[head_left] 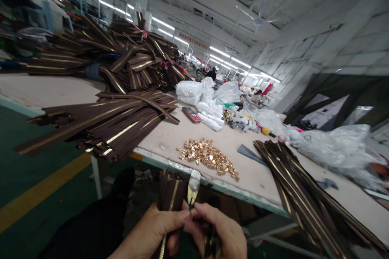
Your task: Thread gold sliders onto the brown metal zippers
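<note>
My left hand [164, 226] is closed around brown zippers [169, 194] with gold teeth, held upright below the table's near edge. Its thumb reaches right and meets the fingertips of my right hand [221, 228]. The right hand is closed in a pinch, and dark brown zipper tape with gold glints shows inside its curled fingers. Just above the fingertips, a yellowish metal tool [192, 194] with a narrow tip, its upper part wrapped in clear plastic, stands at the table edge. What the fingertips pinch is too small to make out.
Gold zipper sliders [209, 156] lie in a loose heap on the table [164, 141]. Zipper stacks [115, 125] lie at left before a tall pile [130, 56]; another bundle [300, 186] lies at right. Behind are a red phone [191, 115] and plastic bags [194, 91].
</note>
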`<state>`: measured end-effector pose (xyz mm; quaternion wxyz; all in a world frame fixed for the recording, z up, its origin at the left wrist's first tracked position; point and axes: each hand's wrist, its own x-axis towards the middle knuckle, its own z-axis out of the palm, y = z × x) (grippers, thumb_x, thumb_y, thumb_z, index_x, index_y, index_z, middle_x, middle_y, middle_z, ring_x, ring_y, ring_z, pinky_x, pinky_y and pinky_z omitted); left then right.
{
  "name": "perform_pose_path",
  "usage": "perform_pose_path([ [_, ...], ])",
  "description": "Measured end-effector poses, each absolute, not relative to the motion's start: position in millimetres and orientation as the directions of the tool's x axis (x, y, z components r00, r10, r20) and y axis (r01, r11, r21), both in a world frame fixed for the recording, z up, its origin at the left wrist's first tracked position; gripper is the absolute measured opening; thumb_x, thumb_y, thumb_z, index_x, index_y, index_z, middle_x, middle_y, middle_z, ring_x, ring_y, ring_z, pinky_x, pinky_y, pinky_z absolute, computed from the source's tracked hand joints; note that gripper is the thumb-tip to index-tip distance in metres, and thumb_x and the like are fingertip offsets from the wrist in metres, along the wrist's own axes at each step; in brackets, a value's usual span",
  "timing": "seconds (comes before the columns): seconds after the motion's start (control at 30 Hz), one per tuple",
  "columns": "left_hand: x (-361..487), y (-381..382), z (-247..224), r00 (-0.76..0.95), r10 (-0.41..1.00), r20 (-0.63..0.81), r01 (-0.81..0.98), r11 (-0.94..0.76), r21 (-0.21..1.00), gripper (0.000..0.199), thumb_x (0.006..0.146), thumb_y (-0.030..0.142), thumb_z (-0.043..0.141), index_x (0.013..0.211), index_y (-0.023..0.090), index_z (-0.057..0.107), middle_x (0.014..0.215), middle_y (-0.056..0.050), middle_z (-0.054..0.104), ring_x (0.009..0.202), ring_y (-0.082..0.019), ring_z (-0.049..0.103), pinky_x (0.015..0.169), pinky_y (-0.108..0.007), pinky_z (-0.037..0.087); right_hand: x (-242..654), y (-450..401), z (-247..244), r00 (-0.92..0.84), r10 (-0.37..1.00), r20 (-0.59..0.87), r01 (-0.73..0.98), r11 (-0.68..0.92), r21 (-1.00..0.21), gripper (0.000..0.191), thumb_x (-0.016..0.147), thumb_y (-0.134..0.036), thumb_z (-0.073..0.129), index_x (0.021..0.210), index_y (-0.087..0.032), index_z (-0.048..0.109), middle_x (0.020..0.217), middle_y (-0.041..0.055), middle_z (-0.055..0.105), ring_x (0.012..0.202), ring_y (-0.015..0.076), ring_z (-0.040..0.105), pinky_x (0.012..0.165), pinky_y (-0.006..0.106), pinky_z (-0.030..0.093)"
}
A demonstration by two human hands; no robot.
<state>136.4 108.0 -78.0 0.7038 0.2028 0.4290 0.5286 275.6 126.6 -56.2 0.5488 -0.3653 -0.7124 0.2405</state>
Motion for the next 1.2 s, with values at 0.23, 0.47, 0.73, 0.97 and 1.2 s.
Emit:
perform_pose_path([
  [0.23,136.0,105.2,-57.9,0.025,0.905,-0.424,-0.585,0.358,0.728,0.033,0.057,0.039,0.086,0.068,0.013,0.070,0.046,0.005,0.048,0.044,-0.006,0.036,0.045,-0.019,0.027,274.1,140.1,-43.8,-0.279,0.474,0.835,0.333,0.864,-0.379,0.024,0.089,-0.014,0.071,0.112,-0.020,0.070,0.086,0.0048,0.080,0.074,0.0172,0.078,0.071,0.021,0.064],
  [0.47,134.1,104.5,-60.5,-0.012,0.918,-0.396,-0.516,0.334,0.789,0.026,0.061,0.037,0.080,0.068,0.014,0.069,0.047,0.004,0.050,0.045,-0.007,0.038,0.047,-0.019,0.029,267.6,141.3,-45.4,-0.318,0.419,0.850,0.385,0.877,-0.288,0.022,0.089,-0.010,0.067,0.111,-0.015,0.070,0.092,0.0088,0.080,0.081,0.0184,0.078,0.077,0.022,0.063],
  [0.73,129.6,98.3,-66.4,-0.026,0.918,-0.396,-0.418,0.350,0.838,0.035,0.060,0.040,0.085,0.082,0.017,0.070,0.054,0.006,0.055,0.043,-0.007,0.040,0.043,-0.019,0.028,263.1,147.2,-37.0,-0.142,0.915,0.378,0.264,0.403,-0.876,0.009,0.085,-0.020,0.072,0.094,-0.020,0.075,0.080,-0.0006,0.070,0.066,0.0120,0.068,0.061,0.020,0.055],
  [0.97,135.7,92.4,-64.1,0.068,0.957,-0.281,-0.331,0.287,0.899,0.034,0.061,0.043,0.086,0.075,0.014,0.074,0.047,0.006,0.047,0.042,-0.007,0.035,0.042,-0.020,0.024,266.8,128.1,-25.1,-0.304,0.742,0.598,0.219,0.665,-0.714,0.029,0.081,-0.012,0.074,0.107,-0.024,0.076,0.083,0.0011,0.063,0.073,0.0126,0.062,0.064,0.021,0.052],
  [1.2,131.5,91.2,-54.5,0.130,0.943,-0.306,-0.470,0.330,0.819,0.039,0.051,0.042,0.093,0.075,0.016,0.079,0.053,0.001,0.060,0.044,-0.008,0.045,0.043,-0.019,0.030,265.3,121.7,-35.1,-0.214,0.862,0.460,-0.007,0.470,-0.883,0.007,0.083,-0.014,0.072,0.084,-0.021,0.074,0.089,0.0050,0.070,0.079,0.0154,0.068,0.070,0.025,0.056],
])
